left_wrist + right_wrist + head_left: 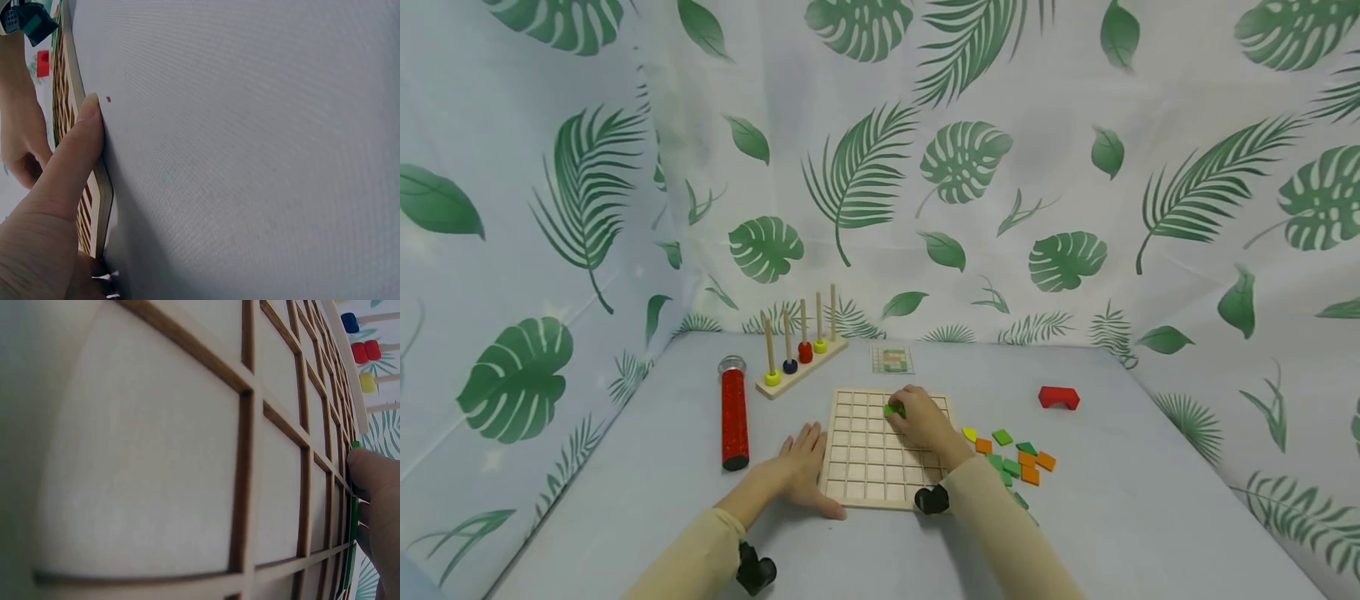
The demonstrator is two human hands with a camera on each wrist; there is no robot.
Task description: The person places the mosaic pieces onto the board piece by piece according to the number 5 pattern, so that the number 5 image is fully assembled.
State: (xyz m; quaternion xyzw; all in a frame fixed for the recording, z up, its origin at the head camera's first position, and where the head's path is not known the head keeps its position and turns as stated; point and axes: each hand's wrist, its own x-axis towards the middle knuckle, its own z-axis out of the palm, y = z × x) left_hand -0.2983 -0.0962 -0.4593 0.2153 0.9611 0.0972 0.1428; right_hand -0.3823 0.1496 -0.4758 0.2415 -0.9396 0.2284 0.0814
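A wooden grid board of square cells lies flat in the middle of the table. My right hand reaches over its upper right part, and the fingertips pinch a small green tile at the cells. More green shows below the thumb in the right wrist view; whether it is held or lies in the cells I cannot tell. With fingers spread, my left hand rests at the board's left side. Its thumb lies along the front edge in the left wrist view.
Loose orange, green and yellow tiles lie right of the board. Farther right is a red arch block. A peg stand with coloured beads, a pattern card and a red tube stand or lie behind and left.
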